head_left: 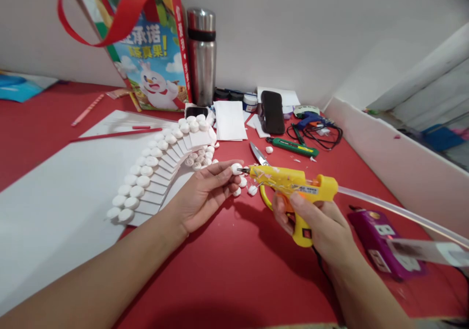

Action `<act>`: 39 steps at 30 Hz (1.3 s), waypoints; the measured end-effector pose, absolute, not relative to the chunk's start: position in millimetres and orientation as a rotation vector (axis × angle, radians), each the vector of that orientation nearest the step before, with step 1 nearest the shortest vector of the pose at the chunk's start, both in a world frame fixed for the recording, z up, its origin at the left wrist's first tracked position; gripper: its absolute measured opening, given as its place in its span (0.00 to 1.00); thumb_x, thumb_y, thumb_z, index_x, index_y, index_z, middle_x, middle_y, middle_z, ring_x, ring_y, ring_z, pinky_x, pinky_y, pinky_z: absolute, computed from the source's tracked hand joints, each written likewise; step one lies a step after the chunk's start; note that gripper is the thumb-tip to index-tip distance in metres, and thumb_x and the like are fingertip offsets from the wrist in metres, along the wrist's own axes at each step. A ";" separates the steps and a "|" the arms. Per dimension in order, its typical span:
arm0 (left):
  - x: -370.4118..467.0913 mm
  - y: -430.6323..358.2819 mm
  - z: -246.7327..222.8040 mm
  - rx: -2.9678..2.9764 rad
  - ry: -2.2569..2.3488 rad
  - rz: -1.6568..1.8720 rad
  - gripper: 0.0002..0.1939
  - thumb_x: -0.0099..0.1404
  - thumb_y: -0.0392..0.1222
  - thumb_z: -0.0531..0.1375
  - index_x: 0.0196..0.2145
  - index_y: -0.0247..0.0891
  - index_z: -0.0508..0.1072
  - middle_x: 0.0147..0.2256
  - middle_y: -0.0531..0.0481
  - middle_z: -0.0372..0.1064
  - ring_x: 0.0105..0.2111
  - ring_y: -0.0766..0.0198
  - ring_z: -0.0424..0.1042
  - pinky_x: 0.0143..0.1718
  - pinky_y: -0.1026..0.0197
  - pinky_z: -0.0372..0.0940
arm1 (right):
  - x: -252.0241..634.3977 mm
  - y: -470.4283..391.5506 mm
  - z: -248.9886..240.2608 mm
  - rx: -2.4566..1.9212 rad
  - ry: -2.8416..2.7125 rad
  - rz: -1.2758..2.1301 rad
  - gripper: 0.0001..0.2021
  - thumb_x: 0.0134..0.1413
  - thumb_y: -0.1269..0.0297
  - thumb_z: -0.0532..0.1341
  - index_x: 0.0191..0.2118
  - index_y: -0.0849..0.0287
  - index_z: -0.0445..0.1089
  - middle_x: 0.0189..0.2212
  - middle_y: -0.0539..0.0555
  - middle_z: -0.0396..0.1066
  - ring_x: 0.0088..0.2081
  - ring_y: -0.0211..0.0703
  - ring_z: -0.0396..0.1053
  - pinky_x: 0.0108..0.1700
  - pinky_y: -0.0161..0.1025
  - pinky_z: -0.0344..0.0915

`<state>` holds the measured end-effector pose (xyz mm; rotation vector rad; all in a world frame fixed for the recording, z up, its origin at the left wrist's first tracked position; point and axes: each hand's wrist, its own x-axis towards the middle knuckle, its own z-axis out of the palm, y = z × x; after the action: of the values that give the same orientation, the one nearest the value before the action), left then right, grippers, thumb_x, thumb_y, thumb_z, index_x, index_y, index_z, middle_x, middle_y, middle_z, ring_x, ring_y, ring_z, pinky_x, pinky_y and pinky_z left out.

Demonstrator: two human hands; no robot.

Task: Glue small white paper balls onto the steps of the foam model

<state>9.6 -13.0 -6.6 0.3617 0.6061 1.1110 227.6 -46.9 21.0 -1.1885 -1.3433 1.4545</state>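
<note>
Between its fingertips my left hand (210, 192) pinches a small white round piece (236, 169). My right hand (318, 221) is wrapped round the handle of a yellow glue gun (282, 178), whose metal nozzle meets the white piece. A clear glue stick (399, 211) sticks out of the gun's back. Left of my left hand stands a curved white stair-like model (161, 172), its edges lined with white round pieces (137, 191). Several loose white pieces (252, 190) lie under the nozzle on the red table (227, 265).
Yellow-handled scissors (258, 154) lie behind the glue gun, near a green cutter (293, 146). Farther back are a black phone (272, 112), white paper (230, 120), a steel bottle (202, 60) and a bag (154, 65). A purple box (381, 241) sits right of my right hand.
</note>
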 end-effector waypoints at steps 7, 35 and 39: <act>9.9 -13.3 -7.2 0.387 0.599 1.107 0.05 0.62 0.29 0.68 0.38 0.30 0.83 0.29 0.47 0.76 0.31 0.69 0.75 0.37 0.68 0.72 | 229.3 -44.3 14.8 -1.166 -1.330 1.469 0.23 0.60 0.45 0.64 0.24 0.60 0.70 0.19 0.51 0.65 0.21 0.36 0.61 0.23 0.36 0.55; 7.2 -10.9 -7.9 0.325 0.618 1.156 0.08 0.62 0.24 0.66 0.38 0.29 0.83 0.32 0.46 0.79 0.33 0.68 0.78 0.40 0.69 0.76 | 231.5 -43.6 11.1 -1.066 -1.362 1.499 0.23 0.64 0.49 0.63 0.22 0.59 0.65 0.19 0.48 0.61 0.21 0.34 0.59 0.23 0.36 0.53; 6.8 -11.4 -8.2 0.336 0.601 1.145 0.08 0.62 0.25 0.66 0.37 0.30 0.83 0.32 0.47 0.79 0.33 0.68 0.79 0.40 0.68 0.76 | 231.8 -43.9 12.0 -1.072 -1.348 1.488 0.22 0.64 0.50 0.63 0.23 0.59 0.65 0.19 0.48 0.61 0.21 0.34 0.59 0.23 0.35 0.53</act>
<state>6.8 -11.4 -8.2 0.3357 0.6009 1.1452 231.8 -43.9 12.0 -1.0716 -1.3477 1.4882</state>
